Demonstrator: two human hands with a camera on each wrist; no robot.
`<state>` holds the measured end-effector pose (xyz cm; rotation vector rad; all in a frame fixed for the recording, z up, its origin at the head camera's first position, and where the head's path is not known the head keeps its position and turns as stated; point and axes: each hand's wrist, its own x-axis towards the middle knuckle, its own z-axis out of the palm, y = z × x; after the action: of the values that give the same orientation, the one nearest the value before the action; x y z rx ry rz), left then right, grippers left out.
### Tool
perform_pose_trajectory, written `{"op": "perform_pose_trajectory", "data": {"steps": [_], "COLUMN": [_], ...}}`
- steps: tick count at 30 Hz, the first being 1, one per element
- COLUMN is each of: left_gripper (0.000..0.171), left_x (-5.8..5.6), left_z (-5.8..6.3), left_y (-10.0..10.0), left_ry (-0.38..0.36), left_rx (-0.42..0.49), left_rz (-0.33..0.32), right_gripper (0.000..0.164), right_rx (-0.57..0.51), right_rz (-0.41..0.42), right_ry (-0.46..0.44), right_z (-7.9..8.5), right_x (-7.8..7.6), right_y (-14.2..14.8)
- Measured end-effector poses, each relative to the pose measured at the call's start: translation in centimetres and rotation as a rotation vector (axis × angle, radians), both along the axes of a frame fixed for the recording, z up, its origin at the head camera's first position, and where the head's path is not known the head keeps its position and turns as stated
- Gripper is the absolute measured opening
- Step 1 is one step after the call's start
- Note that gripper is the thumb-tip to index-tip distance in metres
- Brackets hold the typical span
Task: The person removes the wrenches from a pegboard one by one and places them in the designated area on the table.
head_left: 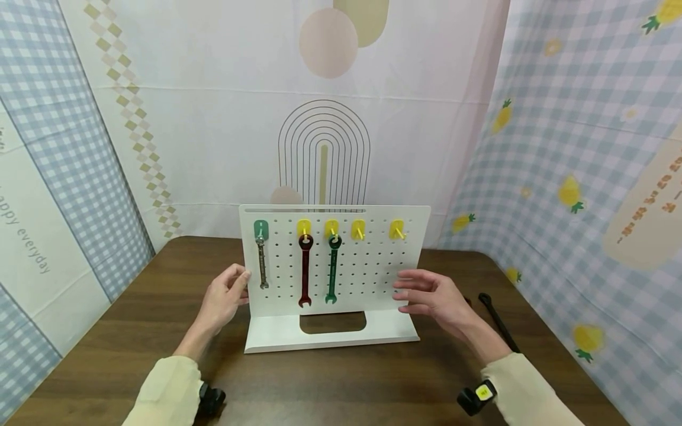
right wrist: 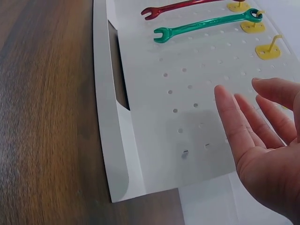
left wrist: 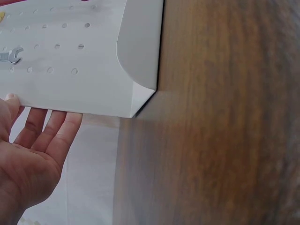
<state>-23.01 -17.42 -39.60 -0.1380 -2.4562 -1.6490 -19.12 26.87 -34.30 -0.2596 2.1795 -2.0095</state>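
Observation:
A white pegboard [head_left: 288, 266] stands upright on its flanged base. Its left edge is held by my left hand [head_left: 222, 299], the thumb in front and the fingers reaching behind, as the left wrist view also shows. Near the right edge, my right hand [head_left: 434, 297] has its fingers extended and holds nothing. A small silver wrench [head_left: 262, 263] hangs from a green hook [head_left: 261, 228]. A red wrench [head_left: 305, 269] and a green wrench [head_left: 333, 269] hang from yellow hooks. Two more yellow hooks, a middle one [head_left: 359, 229] and a right one [head_left: 396, 229], carry nothing.
On the brown wooden table [head_left: 330, 384], a black tool [head_left: 498, 322] lies to the right, partly behind my right forearm. Patterned cloth [head_left: 213, 118] hangs behind and on both sides of the table. A cut-out [head_left: 333, 322] opens in the board's base.

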Motion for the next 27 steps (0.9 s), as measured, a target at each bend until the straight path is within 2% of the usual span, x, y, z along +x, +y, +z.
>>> {"op": "perform_pose_trajectory", "data": {"steps": [27], "left_gripper": [0.029], "left_x": [0.0], "left_z": [0.0], "left_y": [0.0], "left_ry": [-0.009], "left_rx": [-0.004], "left_rz": [0.006], "right_gripper": [0.060], "right_rx": [-0.036], "right_rz": [0.017], "right_ry": [-0.008], "right_z": [-0.2], "right_x": [-0.1], "right_y": [-1.2]}}
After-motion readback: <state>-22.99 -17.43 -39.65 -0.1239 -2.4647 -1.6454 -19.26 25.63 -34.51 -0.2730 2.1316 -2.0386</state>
